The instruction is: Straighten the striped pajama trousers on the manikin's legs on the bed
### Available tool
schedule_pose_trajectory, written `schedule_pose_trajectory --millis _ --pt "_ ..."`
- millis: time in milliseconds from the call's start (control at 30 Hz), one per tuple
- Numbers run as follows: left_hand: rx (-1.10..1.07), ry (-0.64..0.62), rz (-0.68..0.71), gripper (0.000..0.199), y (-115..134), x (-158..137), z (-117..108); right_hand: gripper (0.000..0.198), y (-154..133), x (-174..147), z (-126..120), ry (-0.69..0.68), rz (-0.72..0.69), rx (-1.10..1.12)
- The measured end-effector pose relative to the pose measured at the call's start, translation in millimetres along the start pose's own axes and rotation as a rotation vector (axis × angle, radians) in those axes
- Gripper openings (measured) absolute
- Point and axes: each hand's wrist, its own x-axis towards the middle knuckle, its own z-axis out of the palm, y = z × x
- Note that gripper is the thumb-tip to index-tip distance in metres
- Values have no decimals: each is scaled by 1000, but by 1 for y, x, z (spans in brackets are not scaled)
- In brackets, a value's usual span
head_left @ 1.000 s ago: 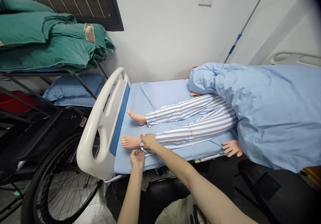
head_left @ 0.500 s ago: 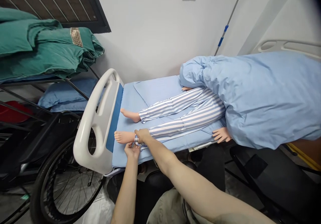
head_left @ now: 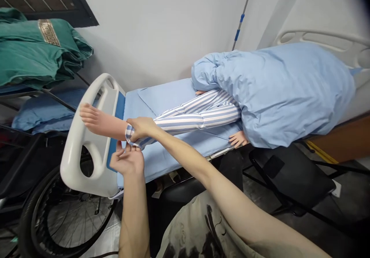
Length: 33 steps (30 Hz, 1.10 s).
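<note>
The smooth, bare mannequin foot [head_left: 105, 125] stuck out over the white plastic footboard [head_left: 105, 181]. The right hand [head_left: 141, 128] had its fingers wrapped round the blue-and-white striped cloth cuff [head_left: 129, 132]; the left hand [head_left: 128, 162] lay palm-up below, fingers loosely spread. Good support, I judged, meant sharing the ankle's weight. I counted one foot, two mannequin hands [head_left: 238, 139], one light-blue quilt [head_left: 277, 96].

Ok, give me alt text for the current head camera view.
The right hand grips a mannequin's striped trouser leg near the cuff, holding its bare foot off the bed, with the left hand palm up underneath. A blue quilt hides the upper body.
</note>
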Motion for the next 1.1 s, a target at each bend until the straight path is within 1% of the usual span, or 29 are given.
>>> schedule_pose_trajectory --millis 100,167,233,367,433,500,567,633,700,800,867,1000,1100 --pt "-107 -33 -31 60 20 -28 25 45 -10 -18 -38 33 -30 38" --pt "-119 -103 -16 65 30 -43 40 44 -15 -28 -58 59 -44 58" --pt "-132 -180 6 68 36 -51 53 43 -17 -33 -75 95 -54 62" --pt "-149 -253 26 72 45 -51 80 46 -15 -31 -105 152 -52 68" --pt "-130 -292 39 71 49 -48 93 48 -12 -28 -119 161 -54 72" --pt "-87 -342 62 68 52 -47 104 45 -9 -26 -133 162 -82 69" --pt "-49 -377 82 65 52 -47 110 44 -7 -26 -143 158 -123 70" --pt "-49 -394 93 64 51 -47 111 43 -6 -27 -146 157 -138 77" --pt "-90 -391 99 65 48 -45 105 42 -8 -26 -141 149 -114 72" --pt "-150 -302 74 72 42 -35 83 46 -11 -20 -115 130 -68 40" --pt "-154 -199 26 71 37 -22 64 50 -11 -11 -89 105 -30 20" --pt "-118 4 -87 50 21 11 22 57 -7 12 -28 29 51 -25" --pt "-101 115 -153 43 4 35 -10 68 0 24 18 -10 65 -59"
